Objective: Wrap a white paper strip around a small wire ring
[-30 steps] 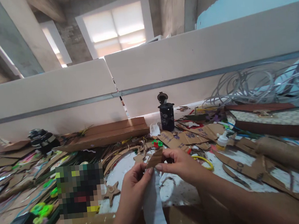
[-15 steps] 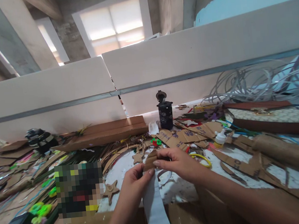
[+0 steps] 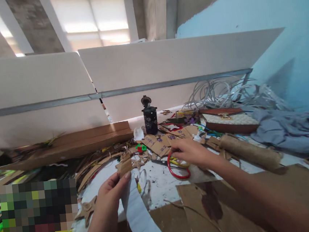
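Pinched between the thumb and fingers of my left hand is the brown top end of a cardboard strip, whose pale face hangs toward me. Further right, my right hand has its fingers closed at the red handle of a pair of scissors. Their dark blades point left, over the white tabletop. Something yellow and looped lies partly hidden under the same hand. Cardboard stars rest just beyond the strip, and another star lies left of my left wrist.
A black bottle with its lid up stands at the back. Behind my right hand are cut cardboard pieces, a handbag and a brown roll. Grey cloth lies far right. Cardboard sheets cover the near edge.
My right hand has let go of the cardboard strip and moved right, onto the red scissors. My left hand still holds the strip. The view has turned to the right.
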`<move>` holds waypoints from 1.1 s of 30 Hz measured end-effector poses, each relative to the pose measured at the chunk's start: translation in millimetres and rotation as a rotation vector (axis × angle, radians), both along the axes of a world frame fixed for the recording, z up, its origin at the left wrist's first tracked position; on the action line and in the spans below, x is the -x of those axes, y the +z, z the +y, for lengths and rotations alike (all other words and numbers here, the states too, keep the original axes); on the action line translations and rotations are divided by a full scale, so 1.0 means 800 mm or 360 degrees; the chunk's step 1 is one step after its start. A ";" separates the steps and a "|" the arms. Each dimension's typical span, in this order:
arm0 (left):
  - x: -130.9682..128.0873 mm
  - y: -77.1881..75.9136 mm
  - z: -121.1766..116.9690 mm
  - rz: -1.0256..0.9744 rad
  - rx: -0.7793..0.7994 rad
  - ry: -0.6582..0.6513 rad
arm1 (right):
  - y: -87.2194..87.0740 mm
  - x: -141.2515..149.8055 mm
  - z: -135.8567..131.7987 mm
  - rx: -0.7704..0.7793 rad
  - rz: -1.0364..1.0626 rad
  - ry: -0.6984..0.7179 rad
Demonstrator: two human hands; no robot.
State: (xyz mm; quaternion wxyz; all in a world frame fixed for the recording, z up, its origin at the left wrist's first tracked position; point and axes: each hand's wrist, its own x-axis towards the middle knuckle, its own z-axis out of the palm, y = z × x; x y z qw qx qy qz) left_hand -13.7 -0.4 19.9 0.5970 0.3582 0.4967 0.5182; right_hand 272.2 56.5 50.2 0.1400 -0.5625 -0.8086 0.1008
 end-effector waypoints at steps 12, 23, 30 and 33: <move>-0.012 -0.003 -0.004 -0.0081 0.0003 0.0092 | -0.069 0.014 -0.020 0.0058 -0.0142 -0.0138; -0.021 0.006 -0.010 -0.0259 0.0078 0.0155 | -0.036 0.002 -0.028 0.0670 0.1095 0.0045; -0.021 -0.010 -0.006 -0.0334 -0.0028 0.0158 | -0.027 0.034 -0.066 0.0939 0.1443 0.0297; -0.021 -0.011 -0.006 -0.0359 -0.0050 0.0222 | -0.033 0.043 -0.070 0.0866 0.1291 0.0400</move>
